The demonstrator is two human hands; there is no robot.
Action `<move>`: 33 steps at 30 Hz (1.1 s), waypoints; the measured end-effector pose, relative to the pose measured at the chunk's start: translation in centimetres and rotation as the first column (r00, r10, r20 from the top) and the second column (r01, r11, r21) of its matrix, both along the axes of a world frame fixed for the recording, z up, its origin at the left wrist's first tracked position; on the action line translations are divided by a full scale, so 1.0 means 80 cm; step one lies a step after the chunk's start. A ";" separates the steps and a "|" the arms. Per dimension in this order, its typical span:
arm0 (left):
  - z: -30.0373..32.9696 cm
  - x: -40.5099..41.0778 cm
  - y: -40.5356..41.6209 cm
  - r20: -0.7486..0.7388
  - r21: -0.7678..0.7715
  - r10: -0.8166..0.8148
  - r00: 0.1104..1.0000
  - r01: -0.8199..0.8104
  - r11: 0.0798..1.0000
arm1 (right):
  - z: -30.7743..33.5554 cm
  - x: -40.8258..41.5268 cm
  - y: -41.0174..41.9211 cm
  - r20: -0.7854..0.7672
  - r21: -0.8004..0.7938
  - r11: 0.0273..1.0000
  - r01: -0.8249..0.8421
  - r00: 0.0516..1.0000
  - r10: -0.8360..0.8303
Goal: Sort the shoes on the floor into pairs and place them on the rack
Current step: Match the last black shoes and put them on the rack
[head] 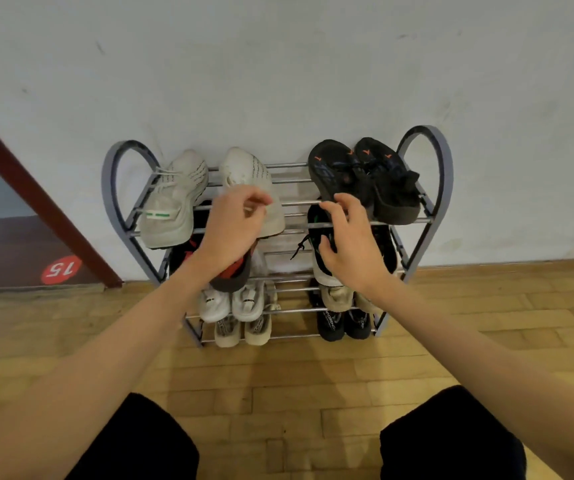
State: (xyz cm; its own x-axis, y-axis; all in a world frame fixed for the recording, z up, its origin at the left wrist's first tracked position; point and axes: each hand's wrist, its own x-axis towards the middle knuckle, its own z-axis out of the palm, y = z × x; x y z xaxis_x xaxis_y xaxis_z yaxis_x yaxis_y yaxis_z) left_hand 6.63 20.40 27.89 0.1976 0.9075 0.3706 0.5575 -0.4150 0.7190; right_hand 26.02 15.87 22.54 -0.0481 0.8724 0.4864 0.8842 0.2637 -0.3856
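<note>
The shoes are all on the rack (pixel 427 147); none shows on the bare wooden floor (pixel 278 393) in front, so the sorting looks almost finished, with only a last straightening left.

On the top shelf stand 2 white shoes (pixel 174 199) at the left, toes to the wall, and 2 black shoes (pixel 365 178) with orange marks at the right. The second shelf holds a black-and-red pair (pixel 233 271) at the left, mostly hidden by the left arm, and a black-and-white pair (pixel 320 265) at the right, of which I can only make out 1 shoe clearly. The third shelf carries 2 small white shoes (pixel 232 301) at the left and a beige pair (pixel 337 296) at the right, partly covered. The bottom shelf has 2 cream shoes (pixel 244 329) and 2 black lettered shoes (pixel 342 323). That makes 8 pairs on 4 shelves, as far as I can count.

The left hand (pixel 233 233) has its fingers curled and pinching the heel edge of the right-hand white shoe on top. The right hand (pixel 348 244) has its fingers spread, resting over the front bar of the top shelf and touching the black-and-white shoe below; it grips nothing that I can see.

The rack stands against the white wall (pixel 278 64).
</note>
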 end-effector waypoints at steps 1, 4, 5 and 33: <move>-0.002 -0.021 0.001 -0.020 0.075 0.054 0.998 -0.052 0.996 | 0.001 -0.014 0.005 -0.017 -0.015 0.999 -0.039 0.999 0.038; -0.009 -0.081 0.009 -0.111 0.254 0.198 0.974 -0.165 0.953 | 0.009 -0.057 0.023 -0.044 -0.079 0.989 -0.123 0.992 0.120; -0.013 -0.099 0.013 -0.158 0.285 0.237 0.959 -0.185 0.940 | 0.011 -0.070 0.030 -0.041 -0.103 0.984 -0.145 0.989 0.141; -0.054 -0.203 0.056 -0.219 0.096 0.140 0.965 -0.122 0.988 | 0.022 -0.217 0.099 -0.247 -0.125 0.991 0.047 0.966 -0.077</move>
